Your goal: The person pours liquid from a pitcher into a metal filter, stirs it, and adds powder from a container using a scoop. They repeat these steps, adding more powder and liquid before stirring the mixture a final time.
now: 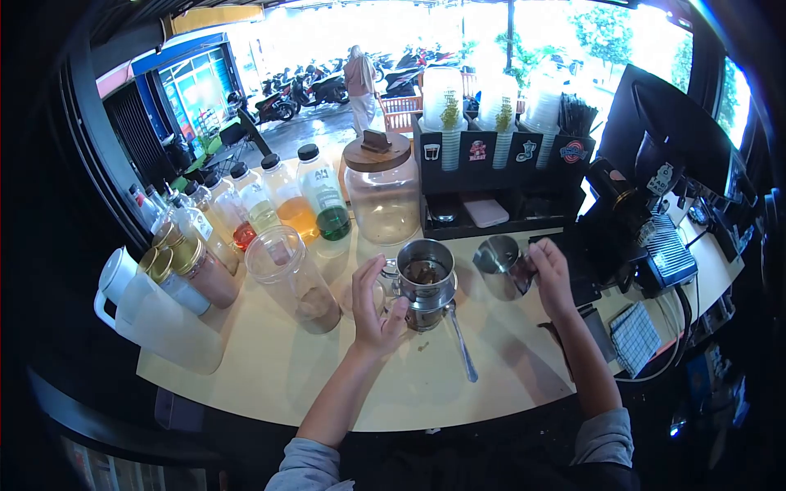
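A metal drip coffee filter (pixel 416 296) with dark liquid in it sits in the middle of the counter. Beside its left side is my left hand (pixel 375 315), fingers upright and thumb apart, fingertips right at the filter's small handle. My right hand (pixel 550 274) is closed round the handle of a small metal pitcher (pixel 499 266), which is tilted to the right of the filter. A metal spoon (pixel 465 348) lies on the counter next to the filter. To the left stands a clear plastic container (pixel 286 278) with brown powder at its bottom.
Syrup bottles (pixel 323 196) and a white jug (pixel 160 319) line the left side. Behind the filter are a wood-lidded glass jar (pixel 383 200) and a black cup rack (pixel 503 164). A folded checked cloth (pixel 634 340) lies right. A person (pixel 360 86) is outside near parked motorbikes.
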`<action>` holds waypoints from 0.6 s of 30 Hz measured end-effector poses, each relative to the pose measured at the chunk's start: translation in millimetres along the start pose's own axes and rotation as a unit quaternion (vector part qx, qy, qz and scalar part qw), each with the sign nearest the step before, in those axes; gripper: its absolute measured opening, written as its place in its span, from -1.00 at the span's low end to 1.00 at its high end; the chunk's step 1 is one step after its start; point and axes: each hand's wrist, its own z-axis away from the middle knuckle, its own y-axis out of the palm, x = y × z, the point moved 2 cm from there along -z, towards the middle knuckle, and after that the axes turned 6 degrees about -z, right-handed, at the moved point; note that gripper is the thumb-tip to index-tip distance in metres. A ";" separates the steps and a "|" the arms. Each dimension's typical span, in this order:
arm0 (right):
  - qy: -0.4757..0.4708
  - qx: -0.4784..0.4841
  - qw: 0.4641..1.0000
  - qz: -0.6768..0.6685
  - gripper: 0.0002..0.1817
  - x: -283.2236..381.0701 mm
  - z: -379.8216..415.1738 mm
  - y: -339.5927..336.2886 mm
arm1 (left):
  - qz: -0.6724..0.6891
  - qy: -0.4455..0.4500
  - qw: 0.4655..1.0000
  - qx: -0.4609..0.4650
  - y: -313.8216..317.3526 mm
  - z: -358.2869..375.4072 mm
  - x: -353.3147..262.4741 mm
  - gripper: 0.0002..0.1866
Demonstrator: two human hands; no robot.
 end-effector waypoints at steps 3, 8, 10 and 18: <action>-0.048 -0.055 0.996 -0.047 -0.73 21.3 -15.6 13.9 | -0.025 0.022 0.999 -0.007 -1.7 0.5 -2.2 -0.37; -0.072 -0.065 0.990 -0.105 -0.72 41.5 -38.3 40.5 | -0.043 0.024 0.999 0.009 -3.6 0.3 -1.2 -0.40; -0.060 -0.054 0.985 -0.154 -0.73 54.9 -39.9 53.3 | -0.042 0.021 0.999 0.008 -2.6 1.5 -2.1 -0.40; -0.104 -0.039 0.988 -0.105 -0.79 71.6 -48.9 74.7 | -0.029 0.009 1.000 0.005 -1.9 2.7 1.7 -0.39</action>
